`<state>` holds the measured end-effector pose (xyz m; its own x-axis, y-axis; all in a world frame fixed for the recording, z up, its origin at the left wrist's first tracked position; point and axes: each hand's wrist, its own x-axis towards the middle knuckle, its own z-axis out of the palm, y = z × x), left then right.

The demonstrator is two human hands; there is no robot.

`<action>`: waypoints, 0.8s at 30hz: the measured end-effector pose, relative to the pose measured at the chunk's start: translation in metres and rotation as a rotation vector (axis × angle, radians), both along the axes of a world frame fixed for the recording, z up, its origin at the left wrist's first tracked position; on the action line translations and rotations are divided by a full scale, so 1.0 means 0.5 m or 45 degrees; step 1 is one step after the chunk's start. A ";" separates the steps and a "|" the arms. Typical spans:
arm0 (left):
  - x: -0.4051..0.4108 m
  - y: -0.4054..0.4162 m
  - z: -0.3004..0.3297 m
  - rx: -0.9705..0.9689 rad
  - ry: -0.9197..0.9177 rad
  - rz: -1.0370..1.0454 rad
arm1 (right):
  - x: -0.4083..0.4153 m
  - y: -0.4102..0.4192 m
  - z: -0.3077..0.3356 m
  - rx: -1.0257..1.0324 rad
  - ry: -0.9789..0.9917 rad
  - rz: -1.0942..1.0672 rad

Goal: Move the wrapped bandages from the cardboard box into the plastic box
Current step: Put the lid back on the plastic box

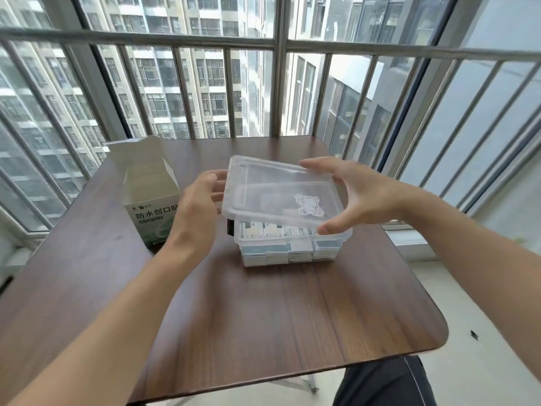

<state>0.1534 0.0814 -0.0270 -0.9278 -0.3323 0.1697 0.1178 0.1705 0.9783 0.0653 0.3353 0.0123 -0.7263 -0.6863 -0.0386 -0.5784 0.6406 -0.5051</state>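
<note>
While both hands carry the clear lid [278, 190] over the plastic box [288, 244], the step in hand appears to be closing the box, since wrapped bandages [275, 230] already fill it in stacked rows. The left hand [199, 200] holds the lid's left edge with curled fingers; the right hand [360, 194] spans its right side, fingers on the far corner and thumb under the near corner. The lid sits tilted, its near edge raised above the rim and shifted a little to the left of the box. To seat it well, the lid should be squared with the rim on all four sides, lowered level, then pressed at the corners; any bandage standing proud of the rim would likely block it. A dark clip [230, 227] shows on the box's left end, just under the lid.

Centre of the frame, the box stands on the dark surface [263, 312], between the two hands and below them. At centre left, the opened cardboard box [149, 194] stands upright, just beside the left wrist; its contents are hidden.
</note>
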 end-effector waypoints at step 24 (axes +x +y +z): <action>-0.018 0.010 -0.058 0.160 -0.250 0.069 | 0.015 0.001 -0.088 -0.307 -0.306 -0.229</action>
<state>0.1444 0.0864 -0.0559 -0.9192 -0.3895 -0.0583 -0.0831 0.0471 0.9954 0.0730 0.3358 -0.0315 -0.8259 -0.5588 -0.0754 -0.3145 0.5675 -0.7609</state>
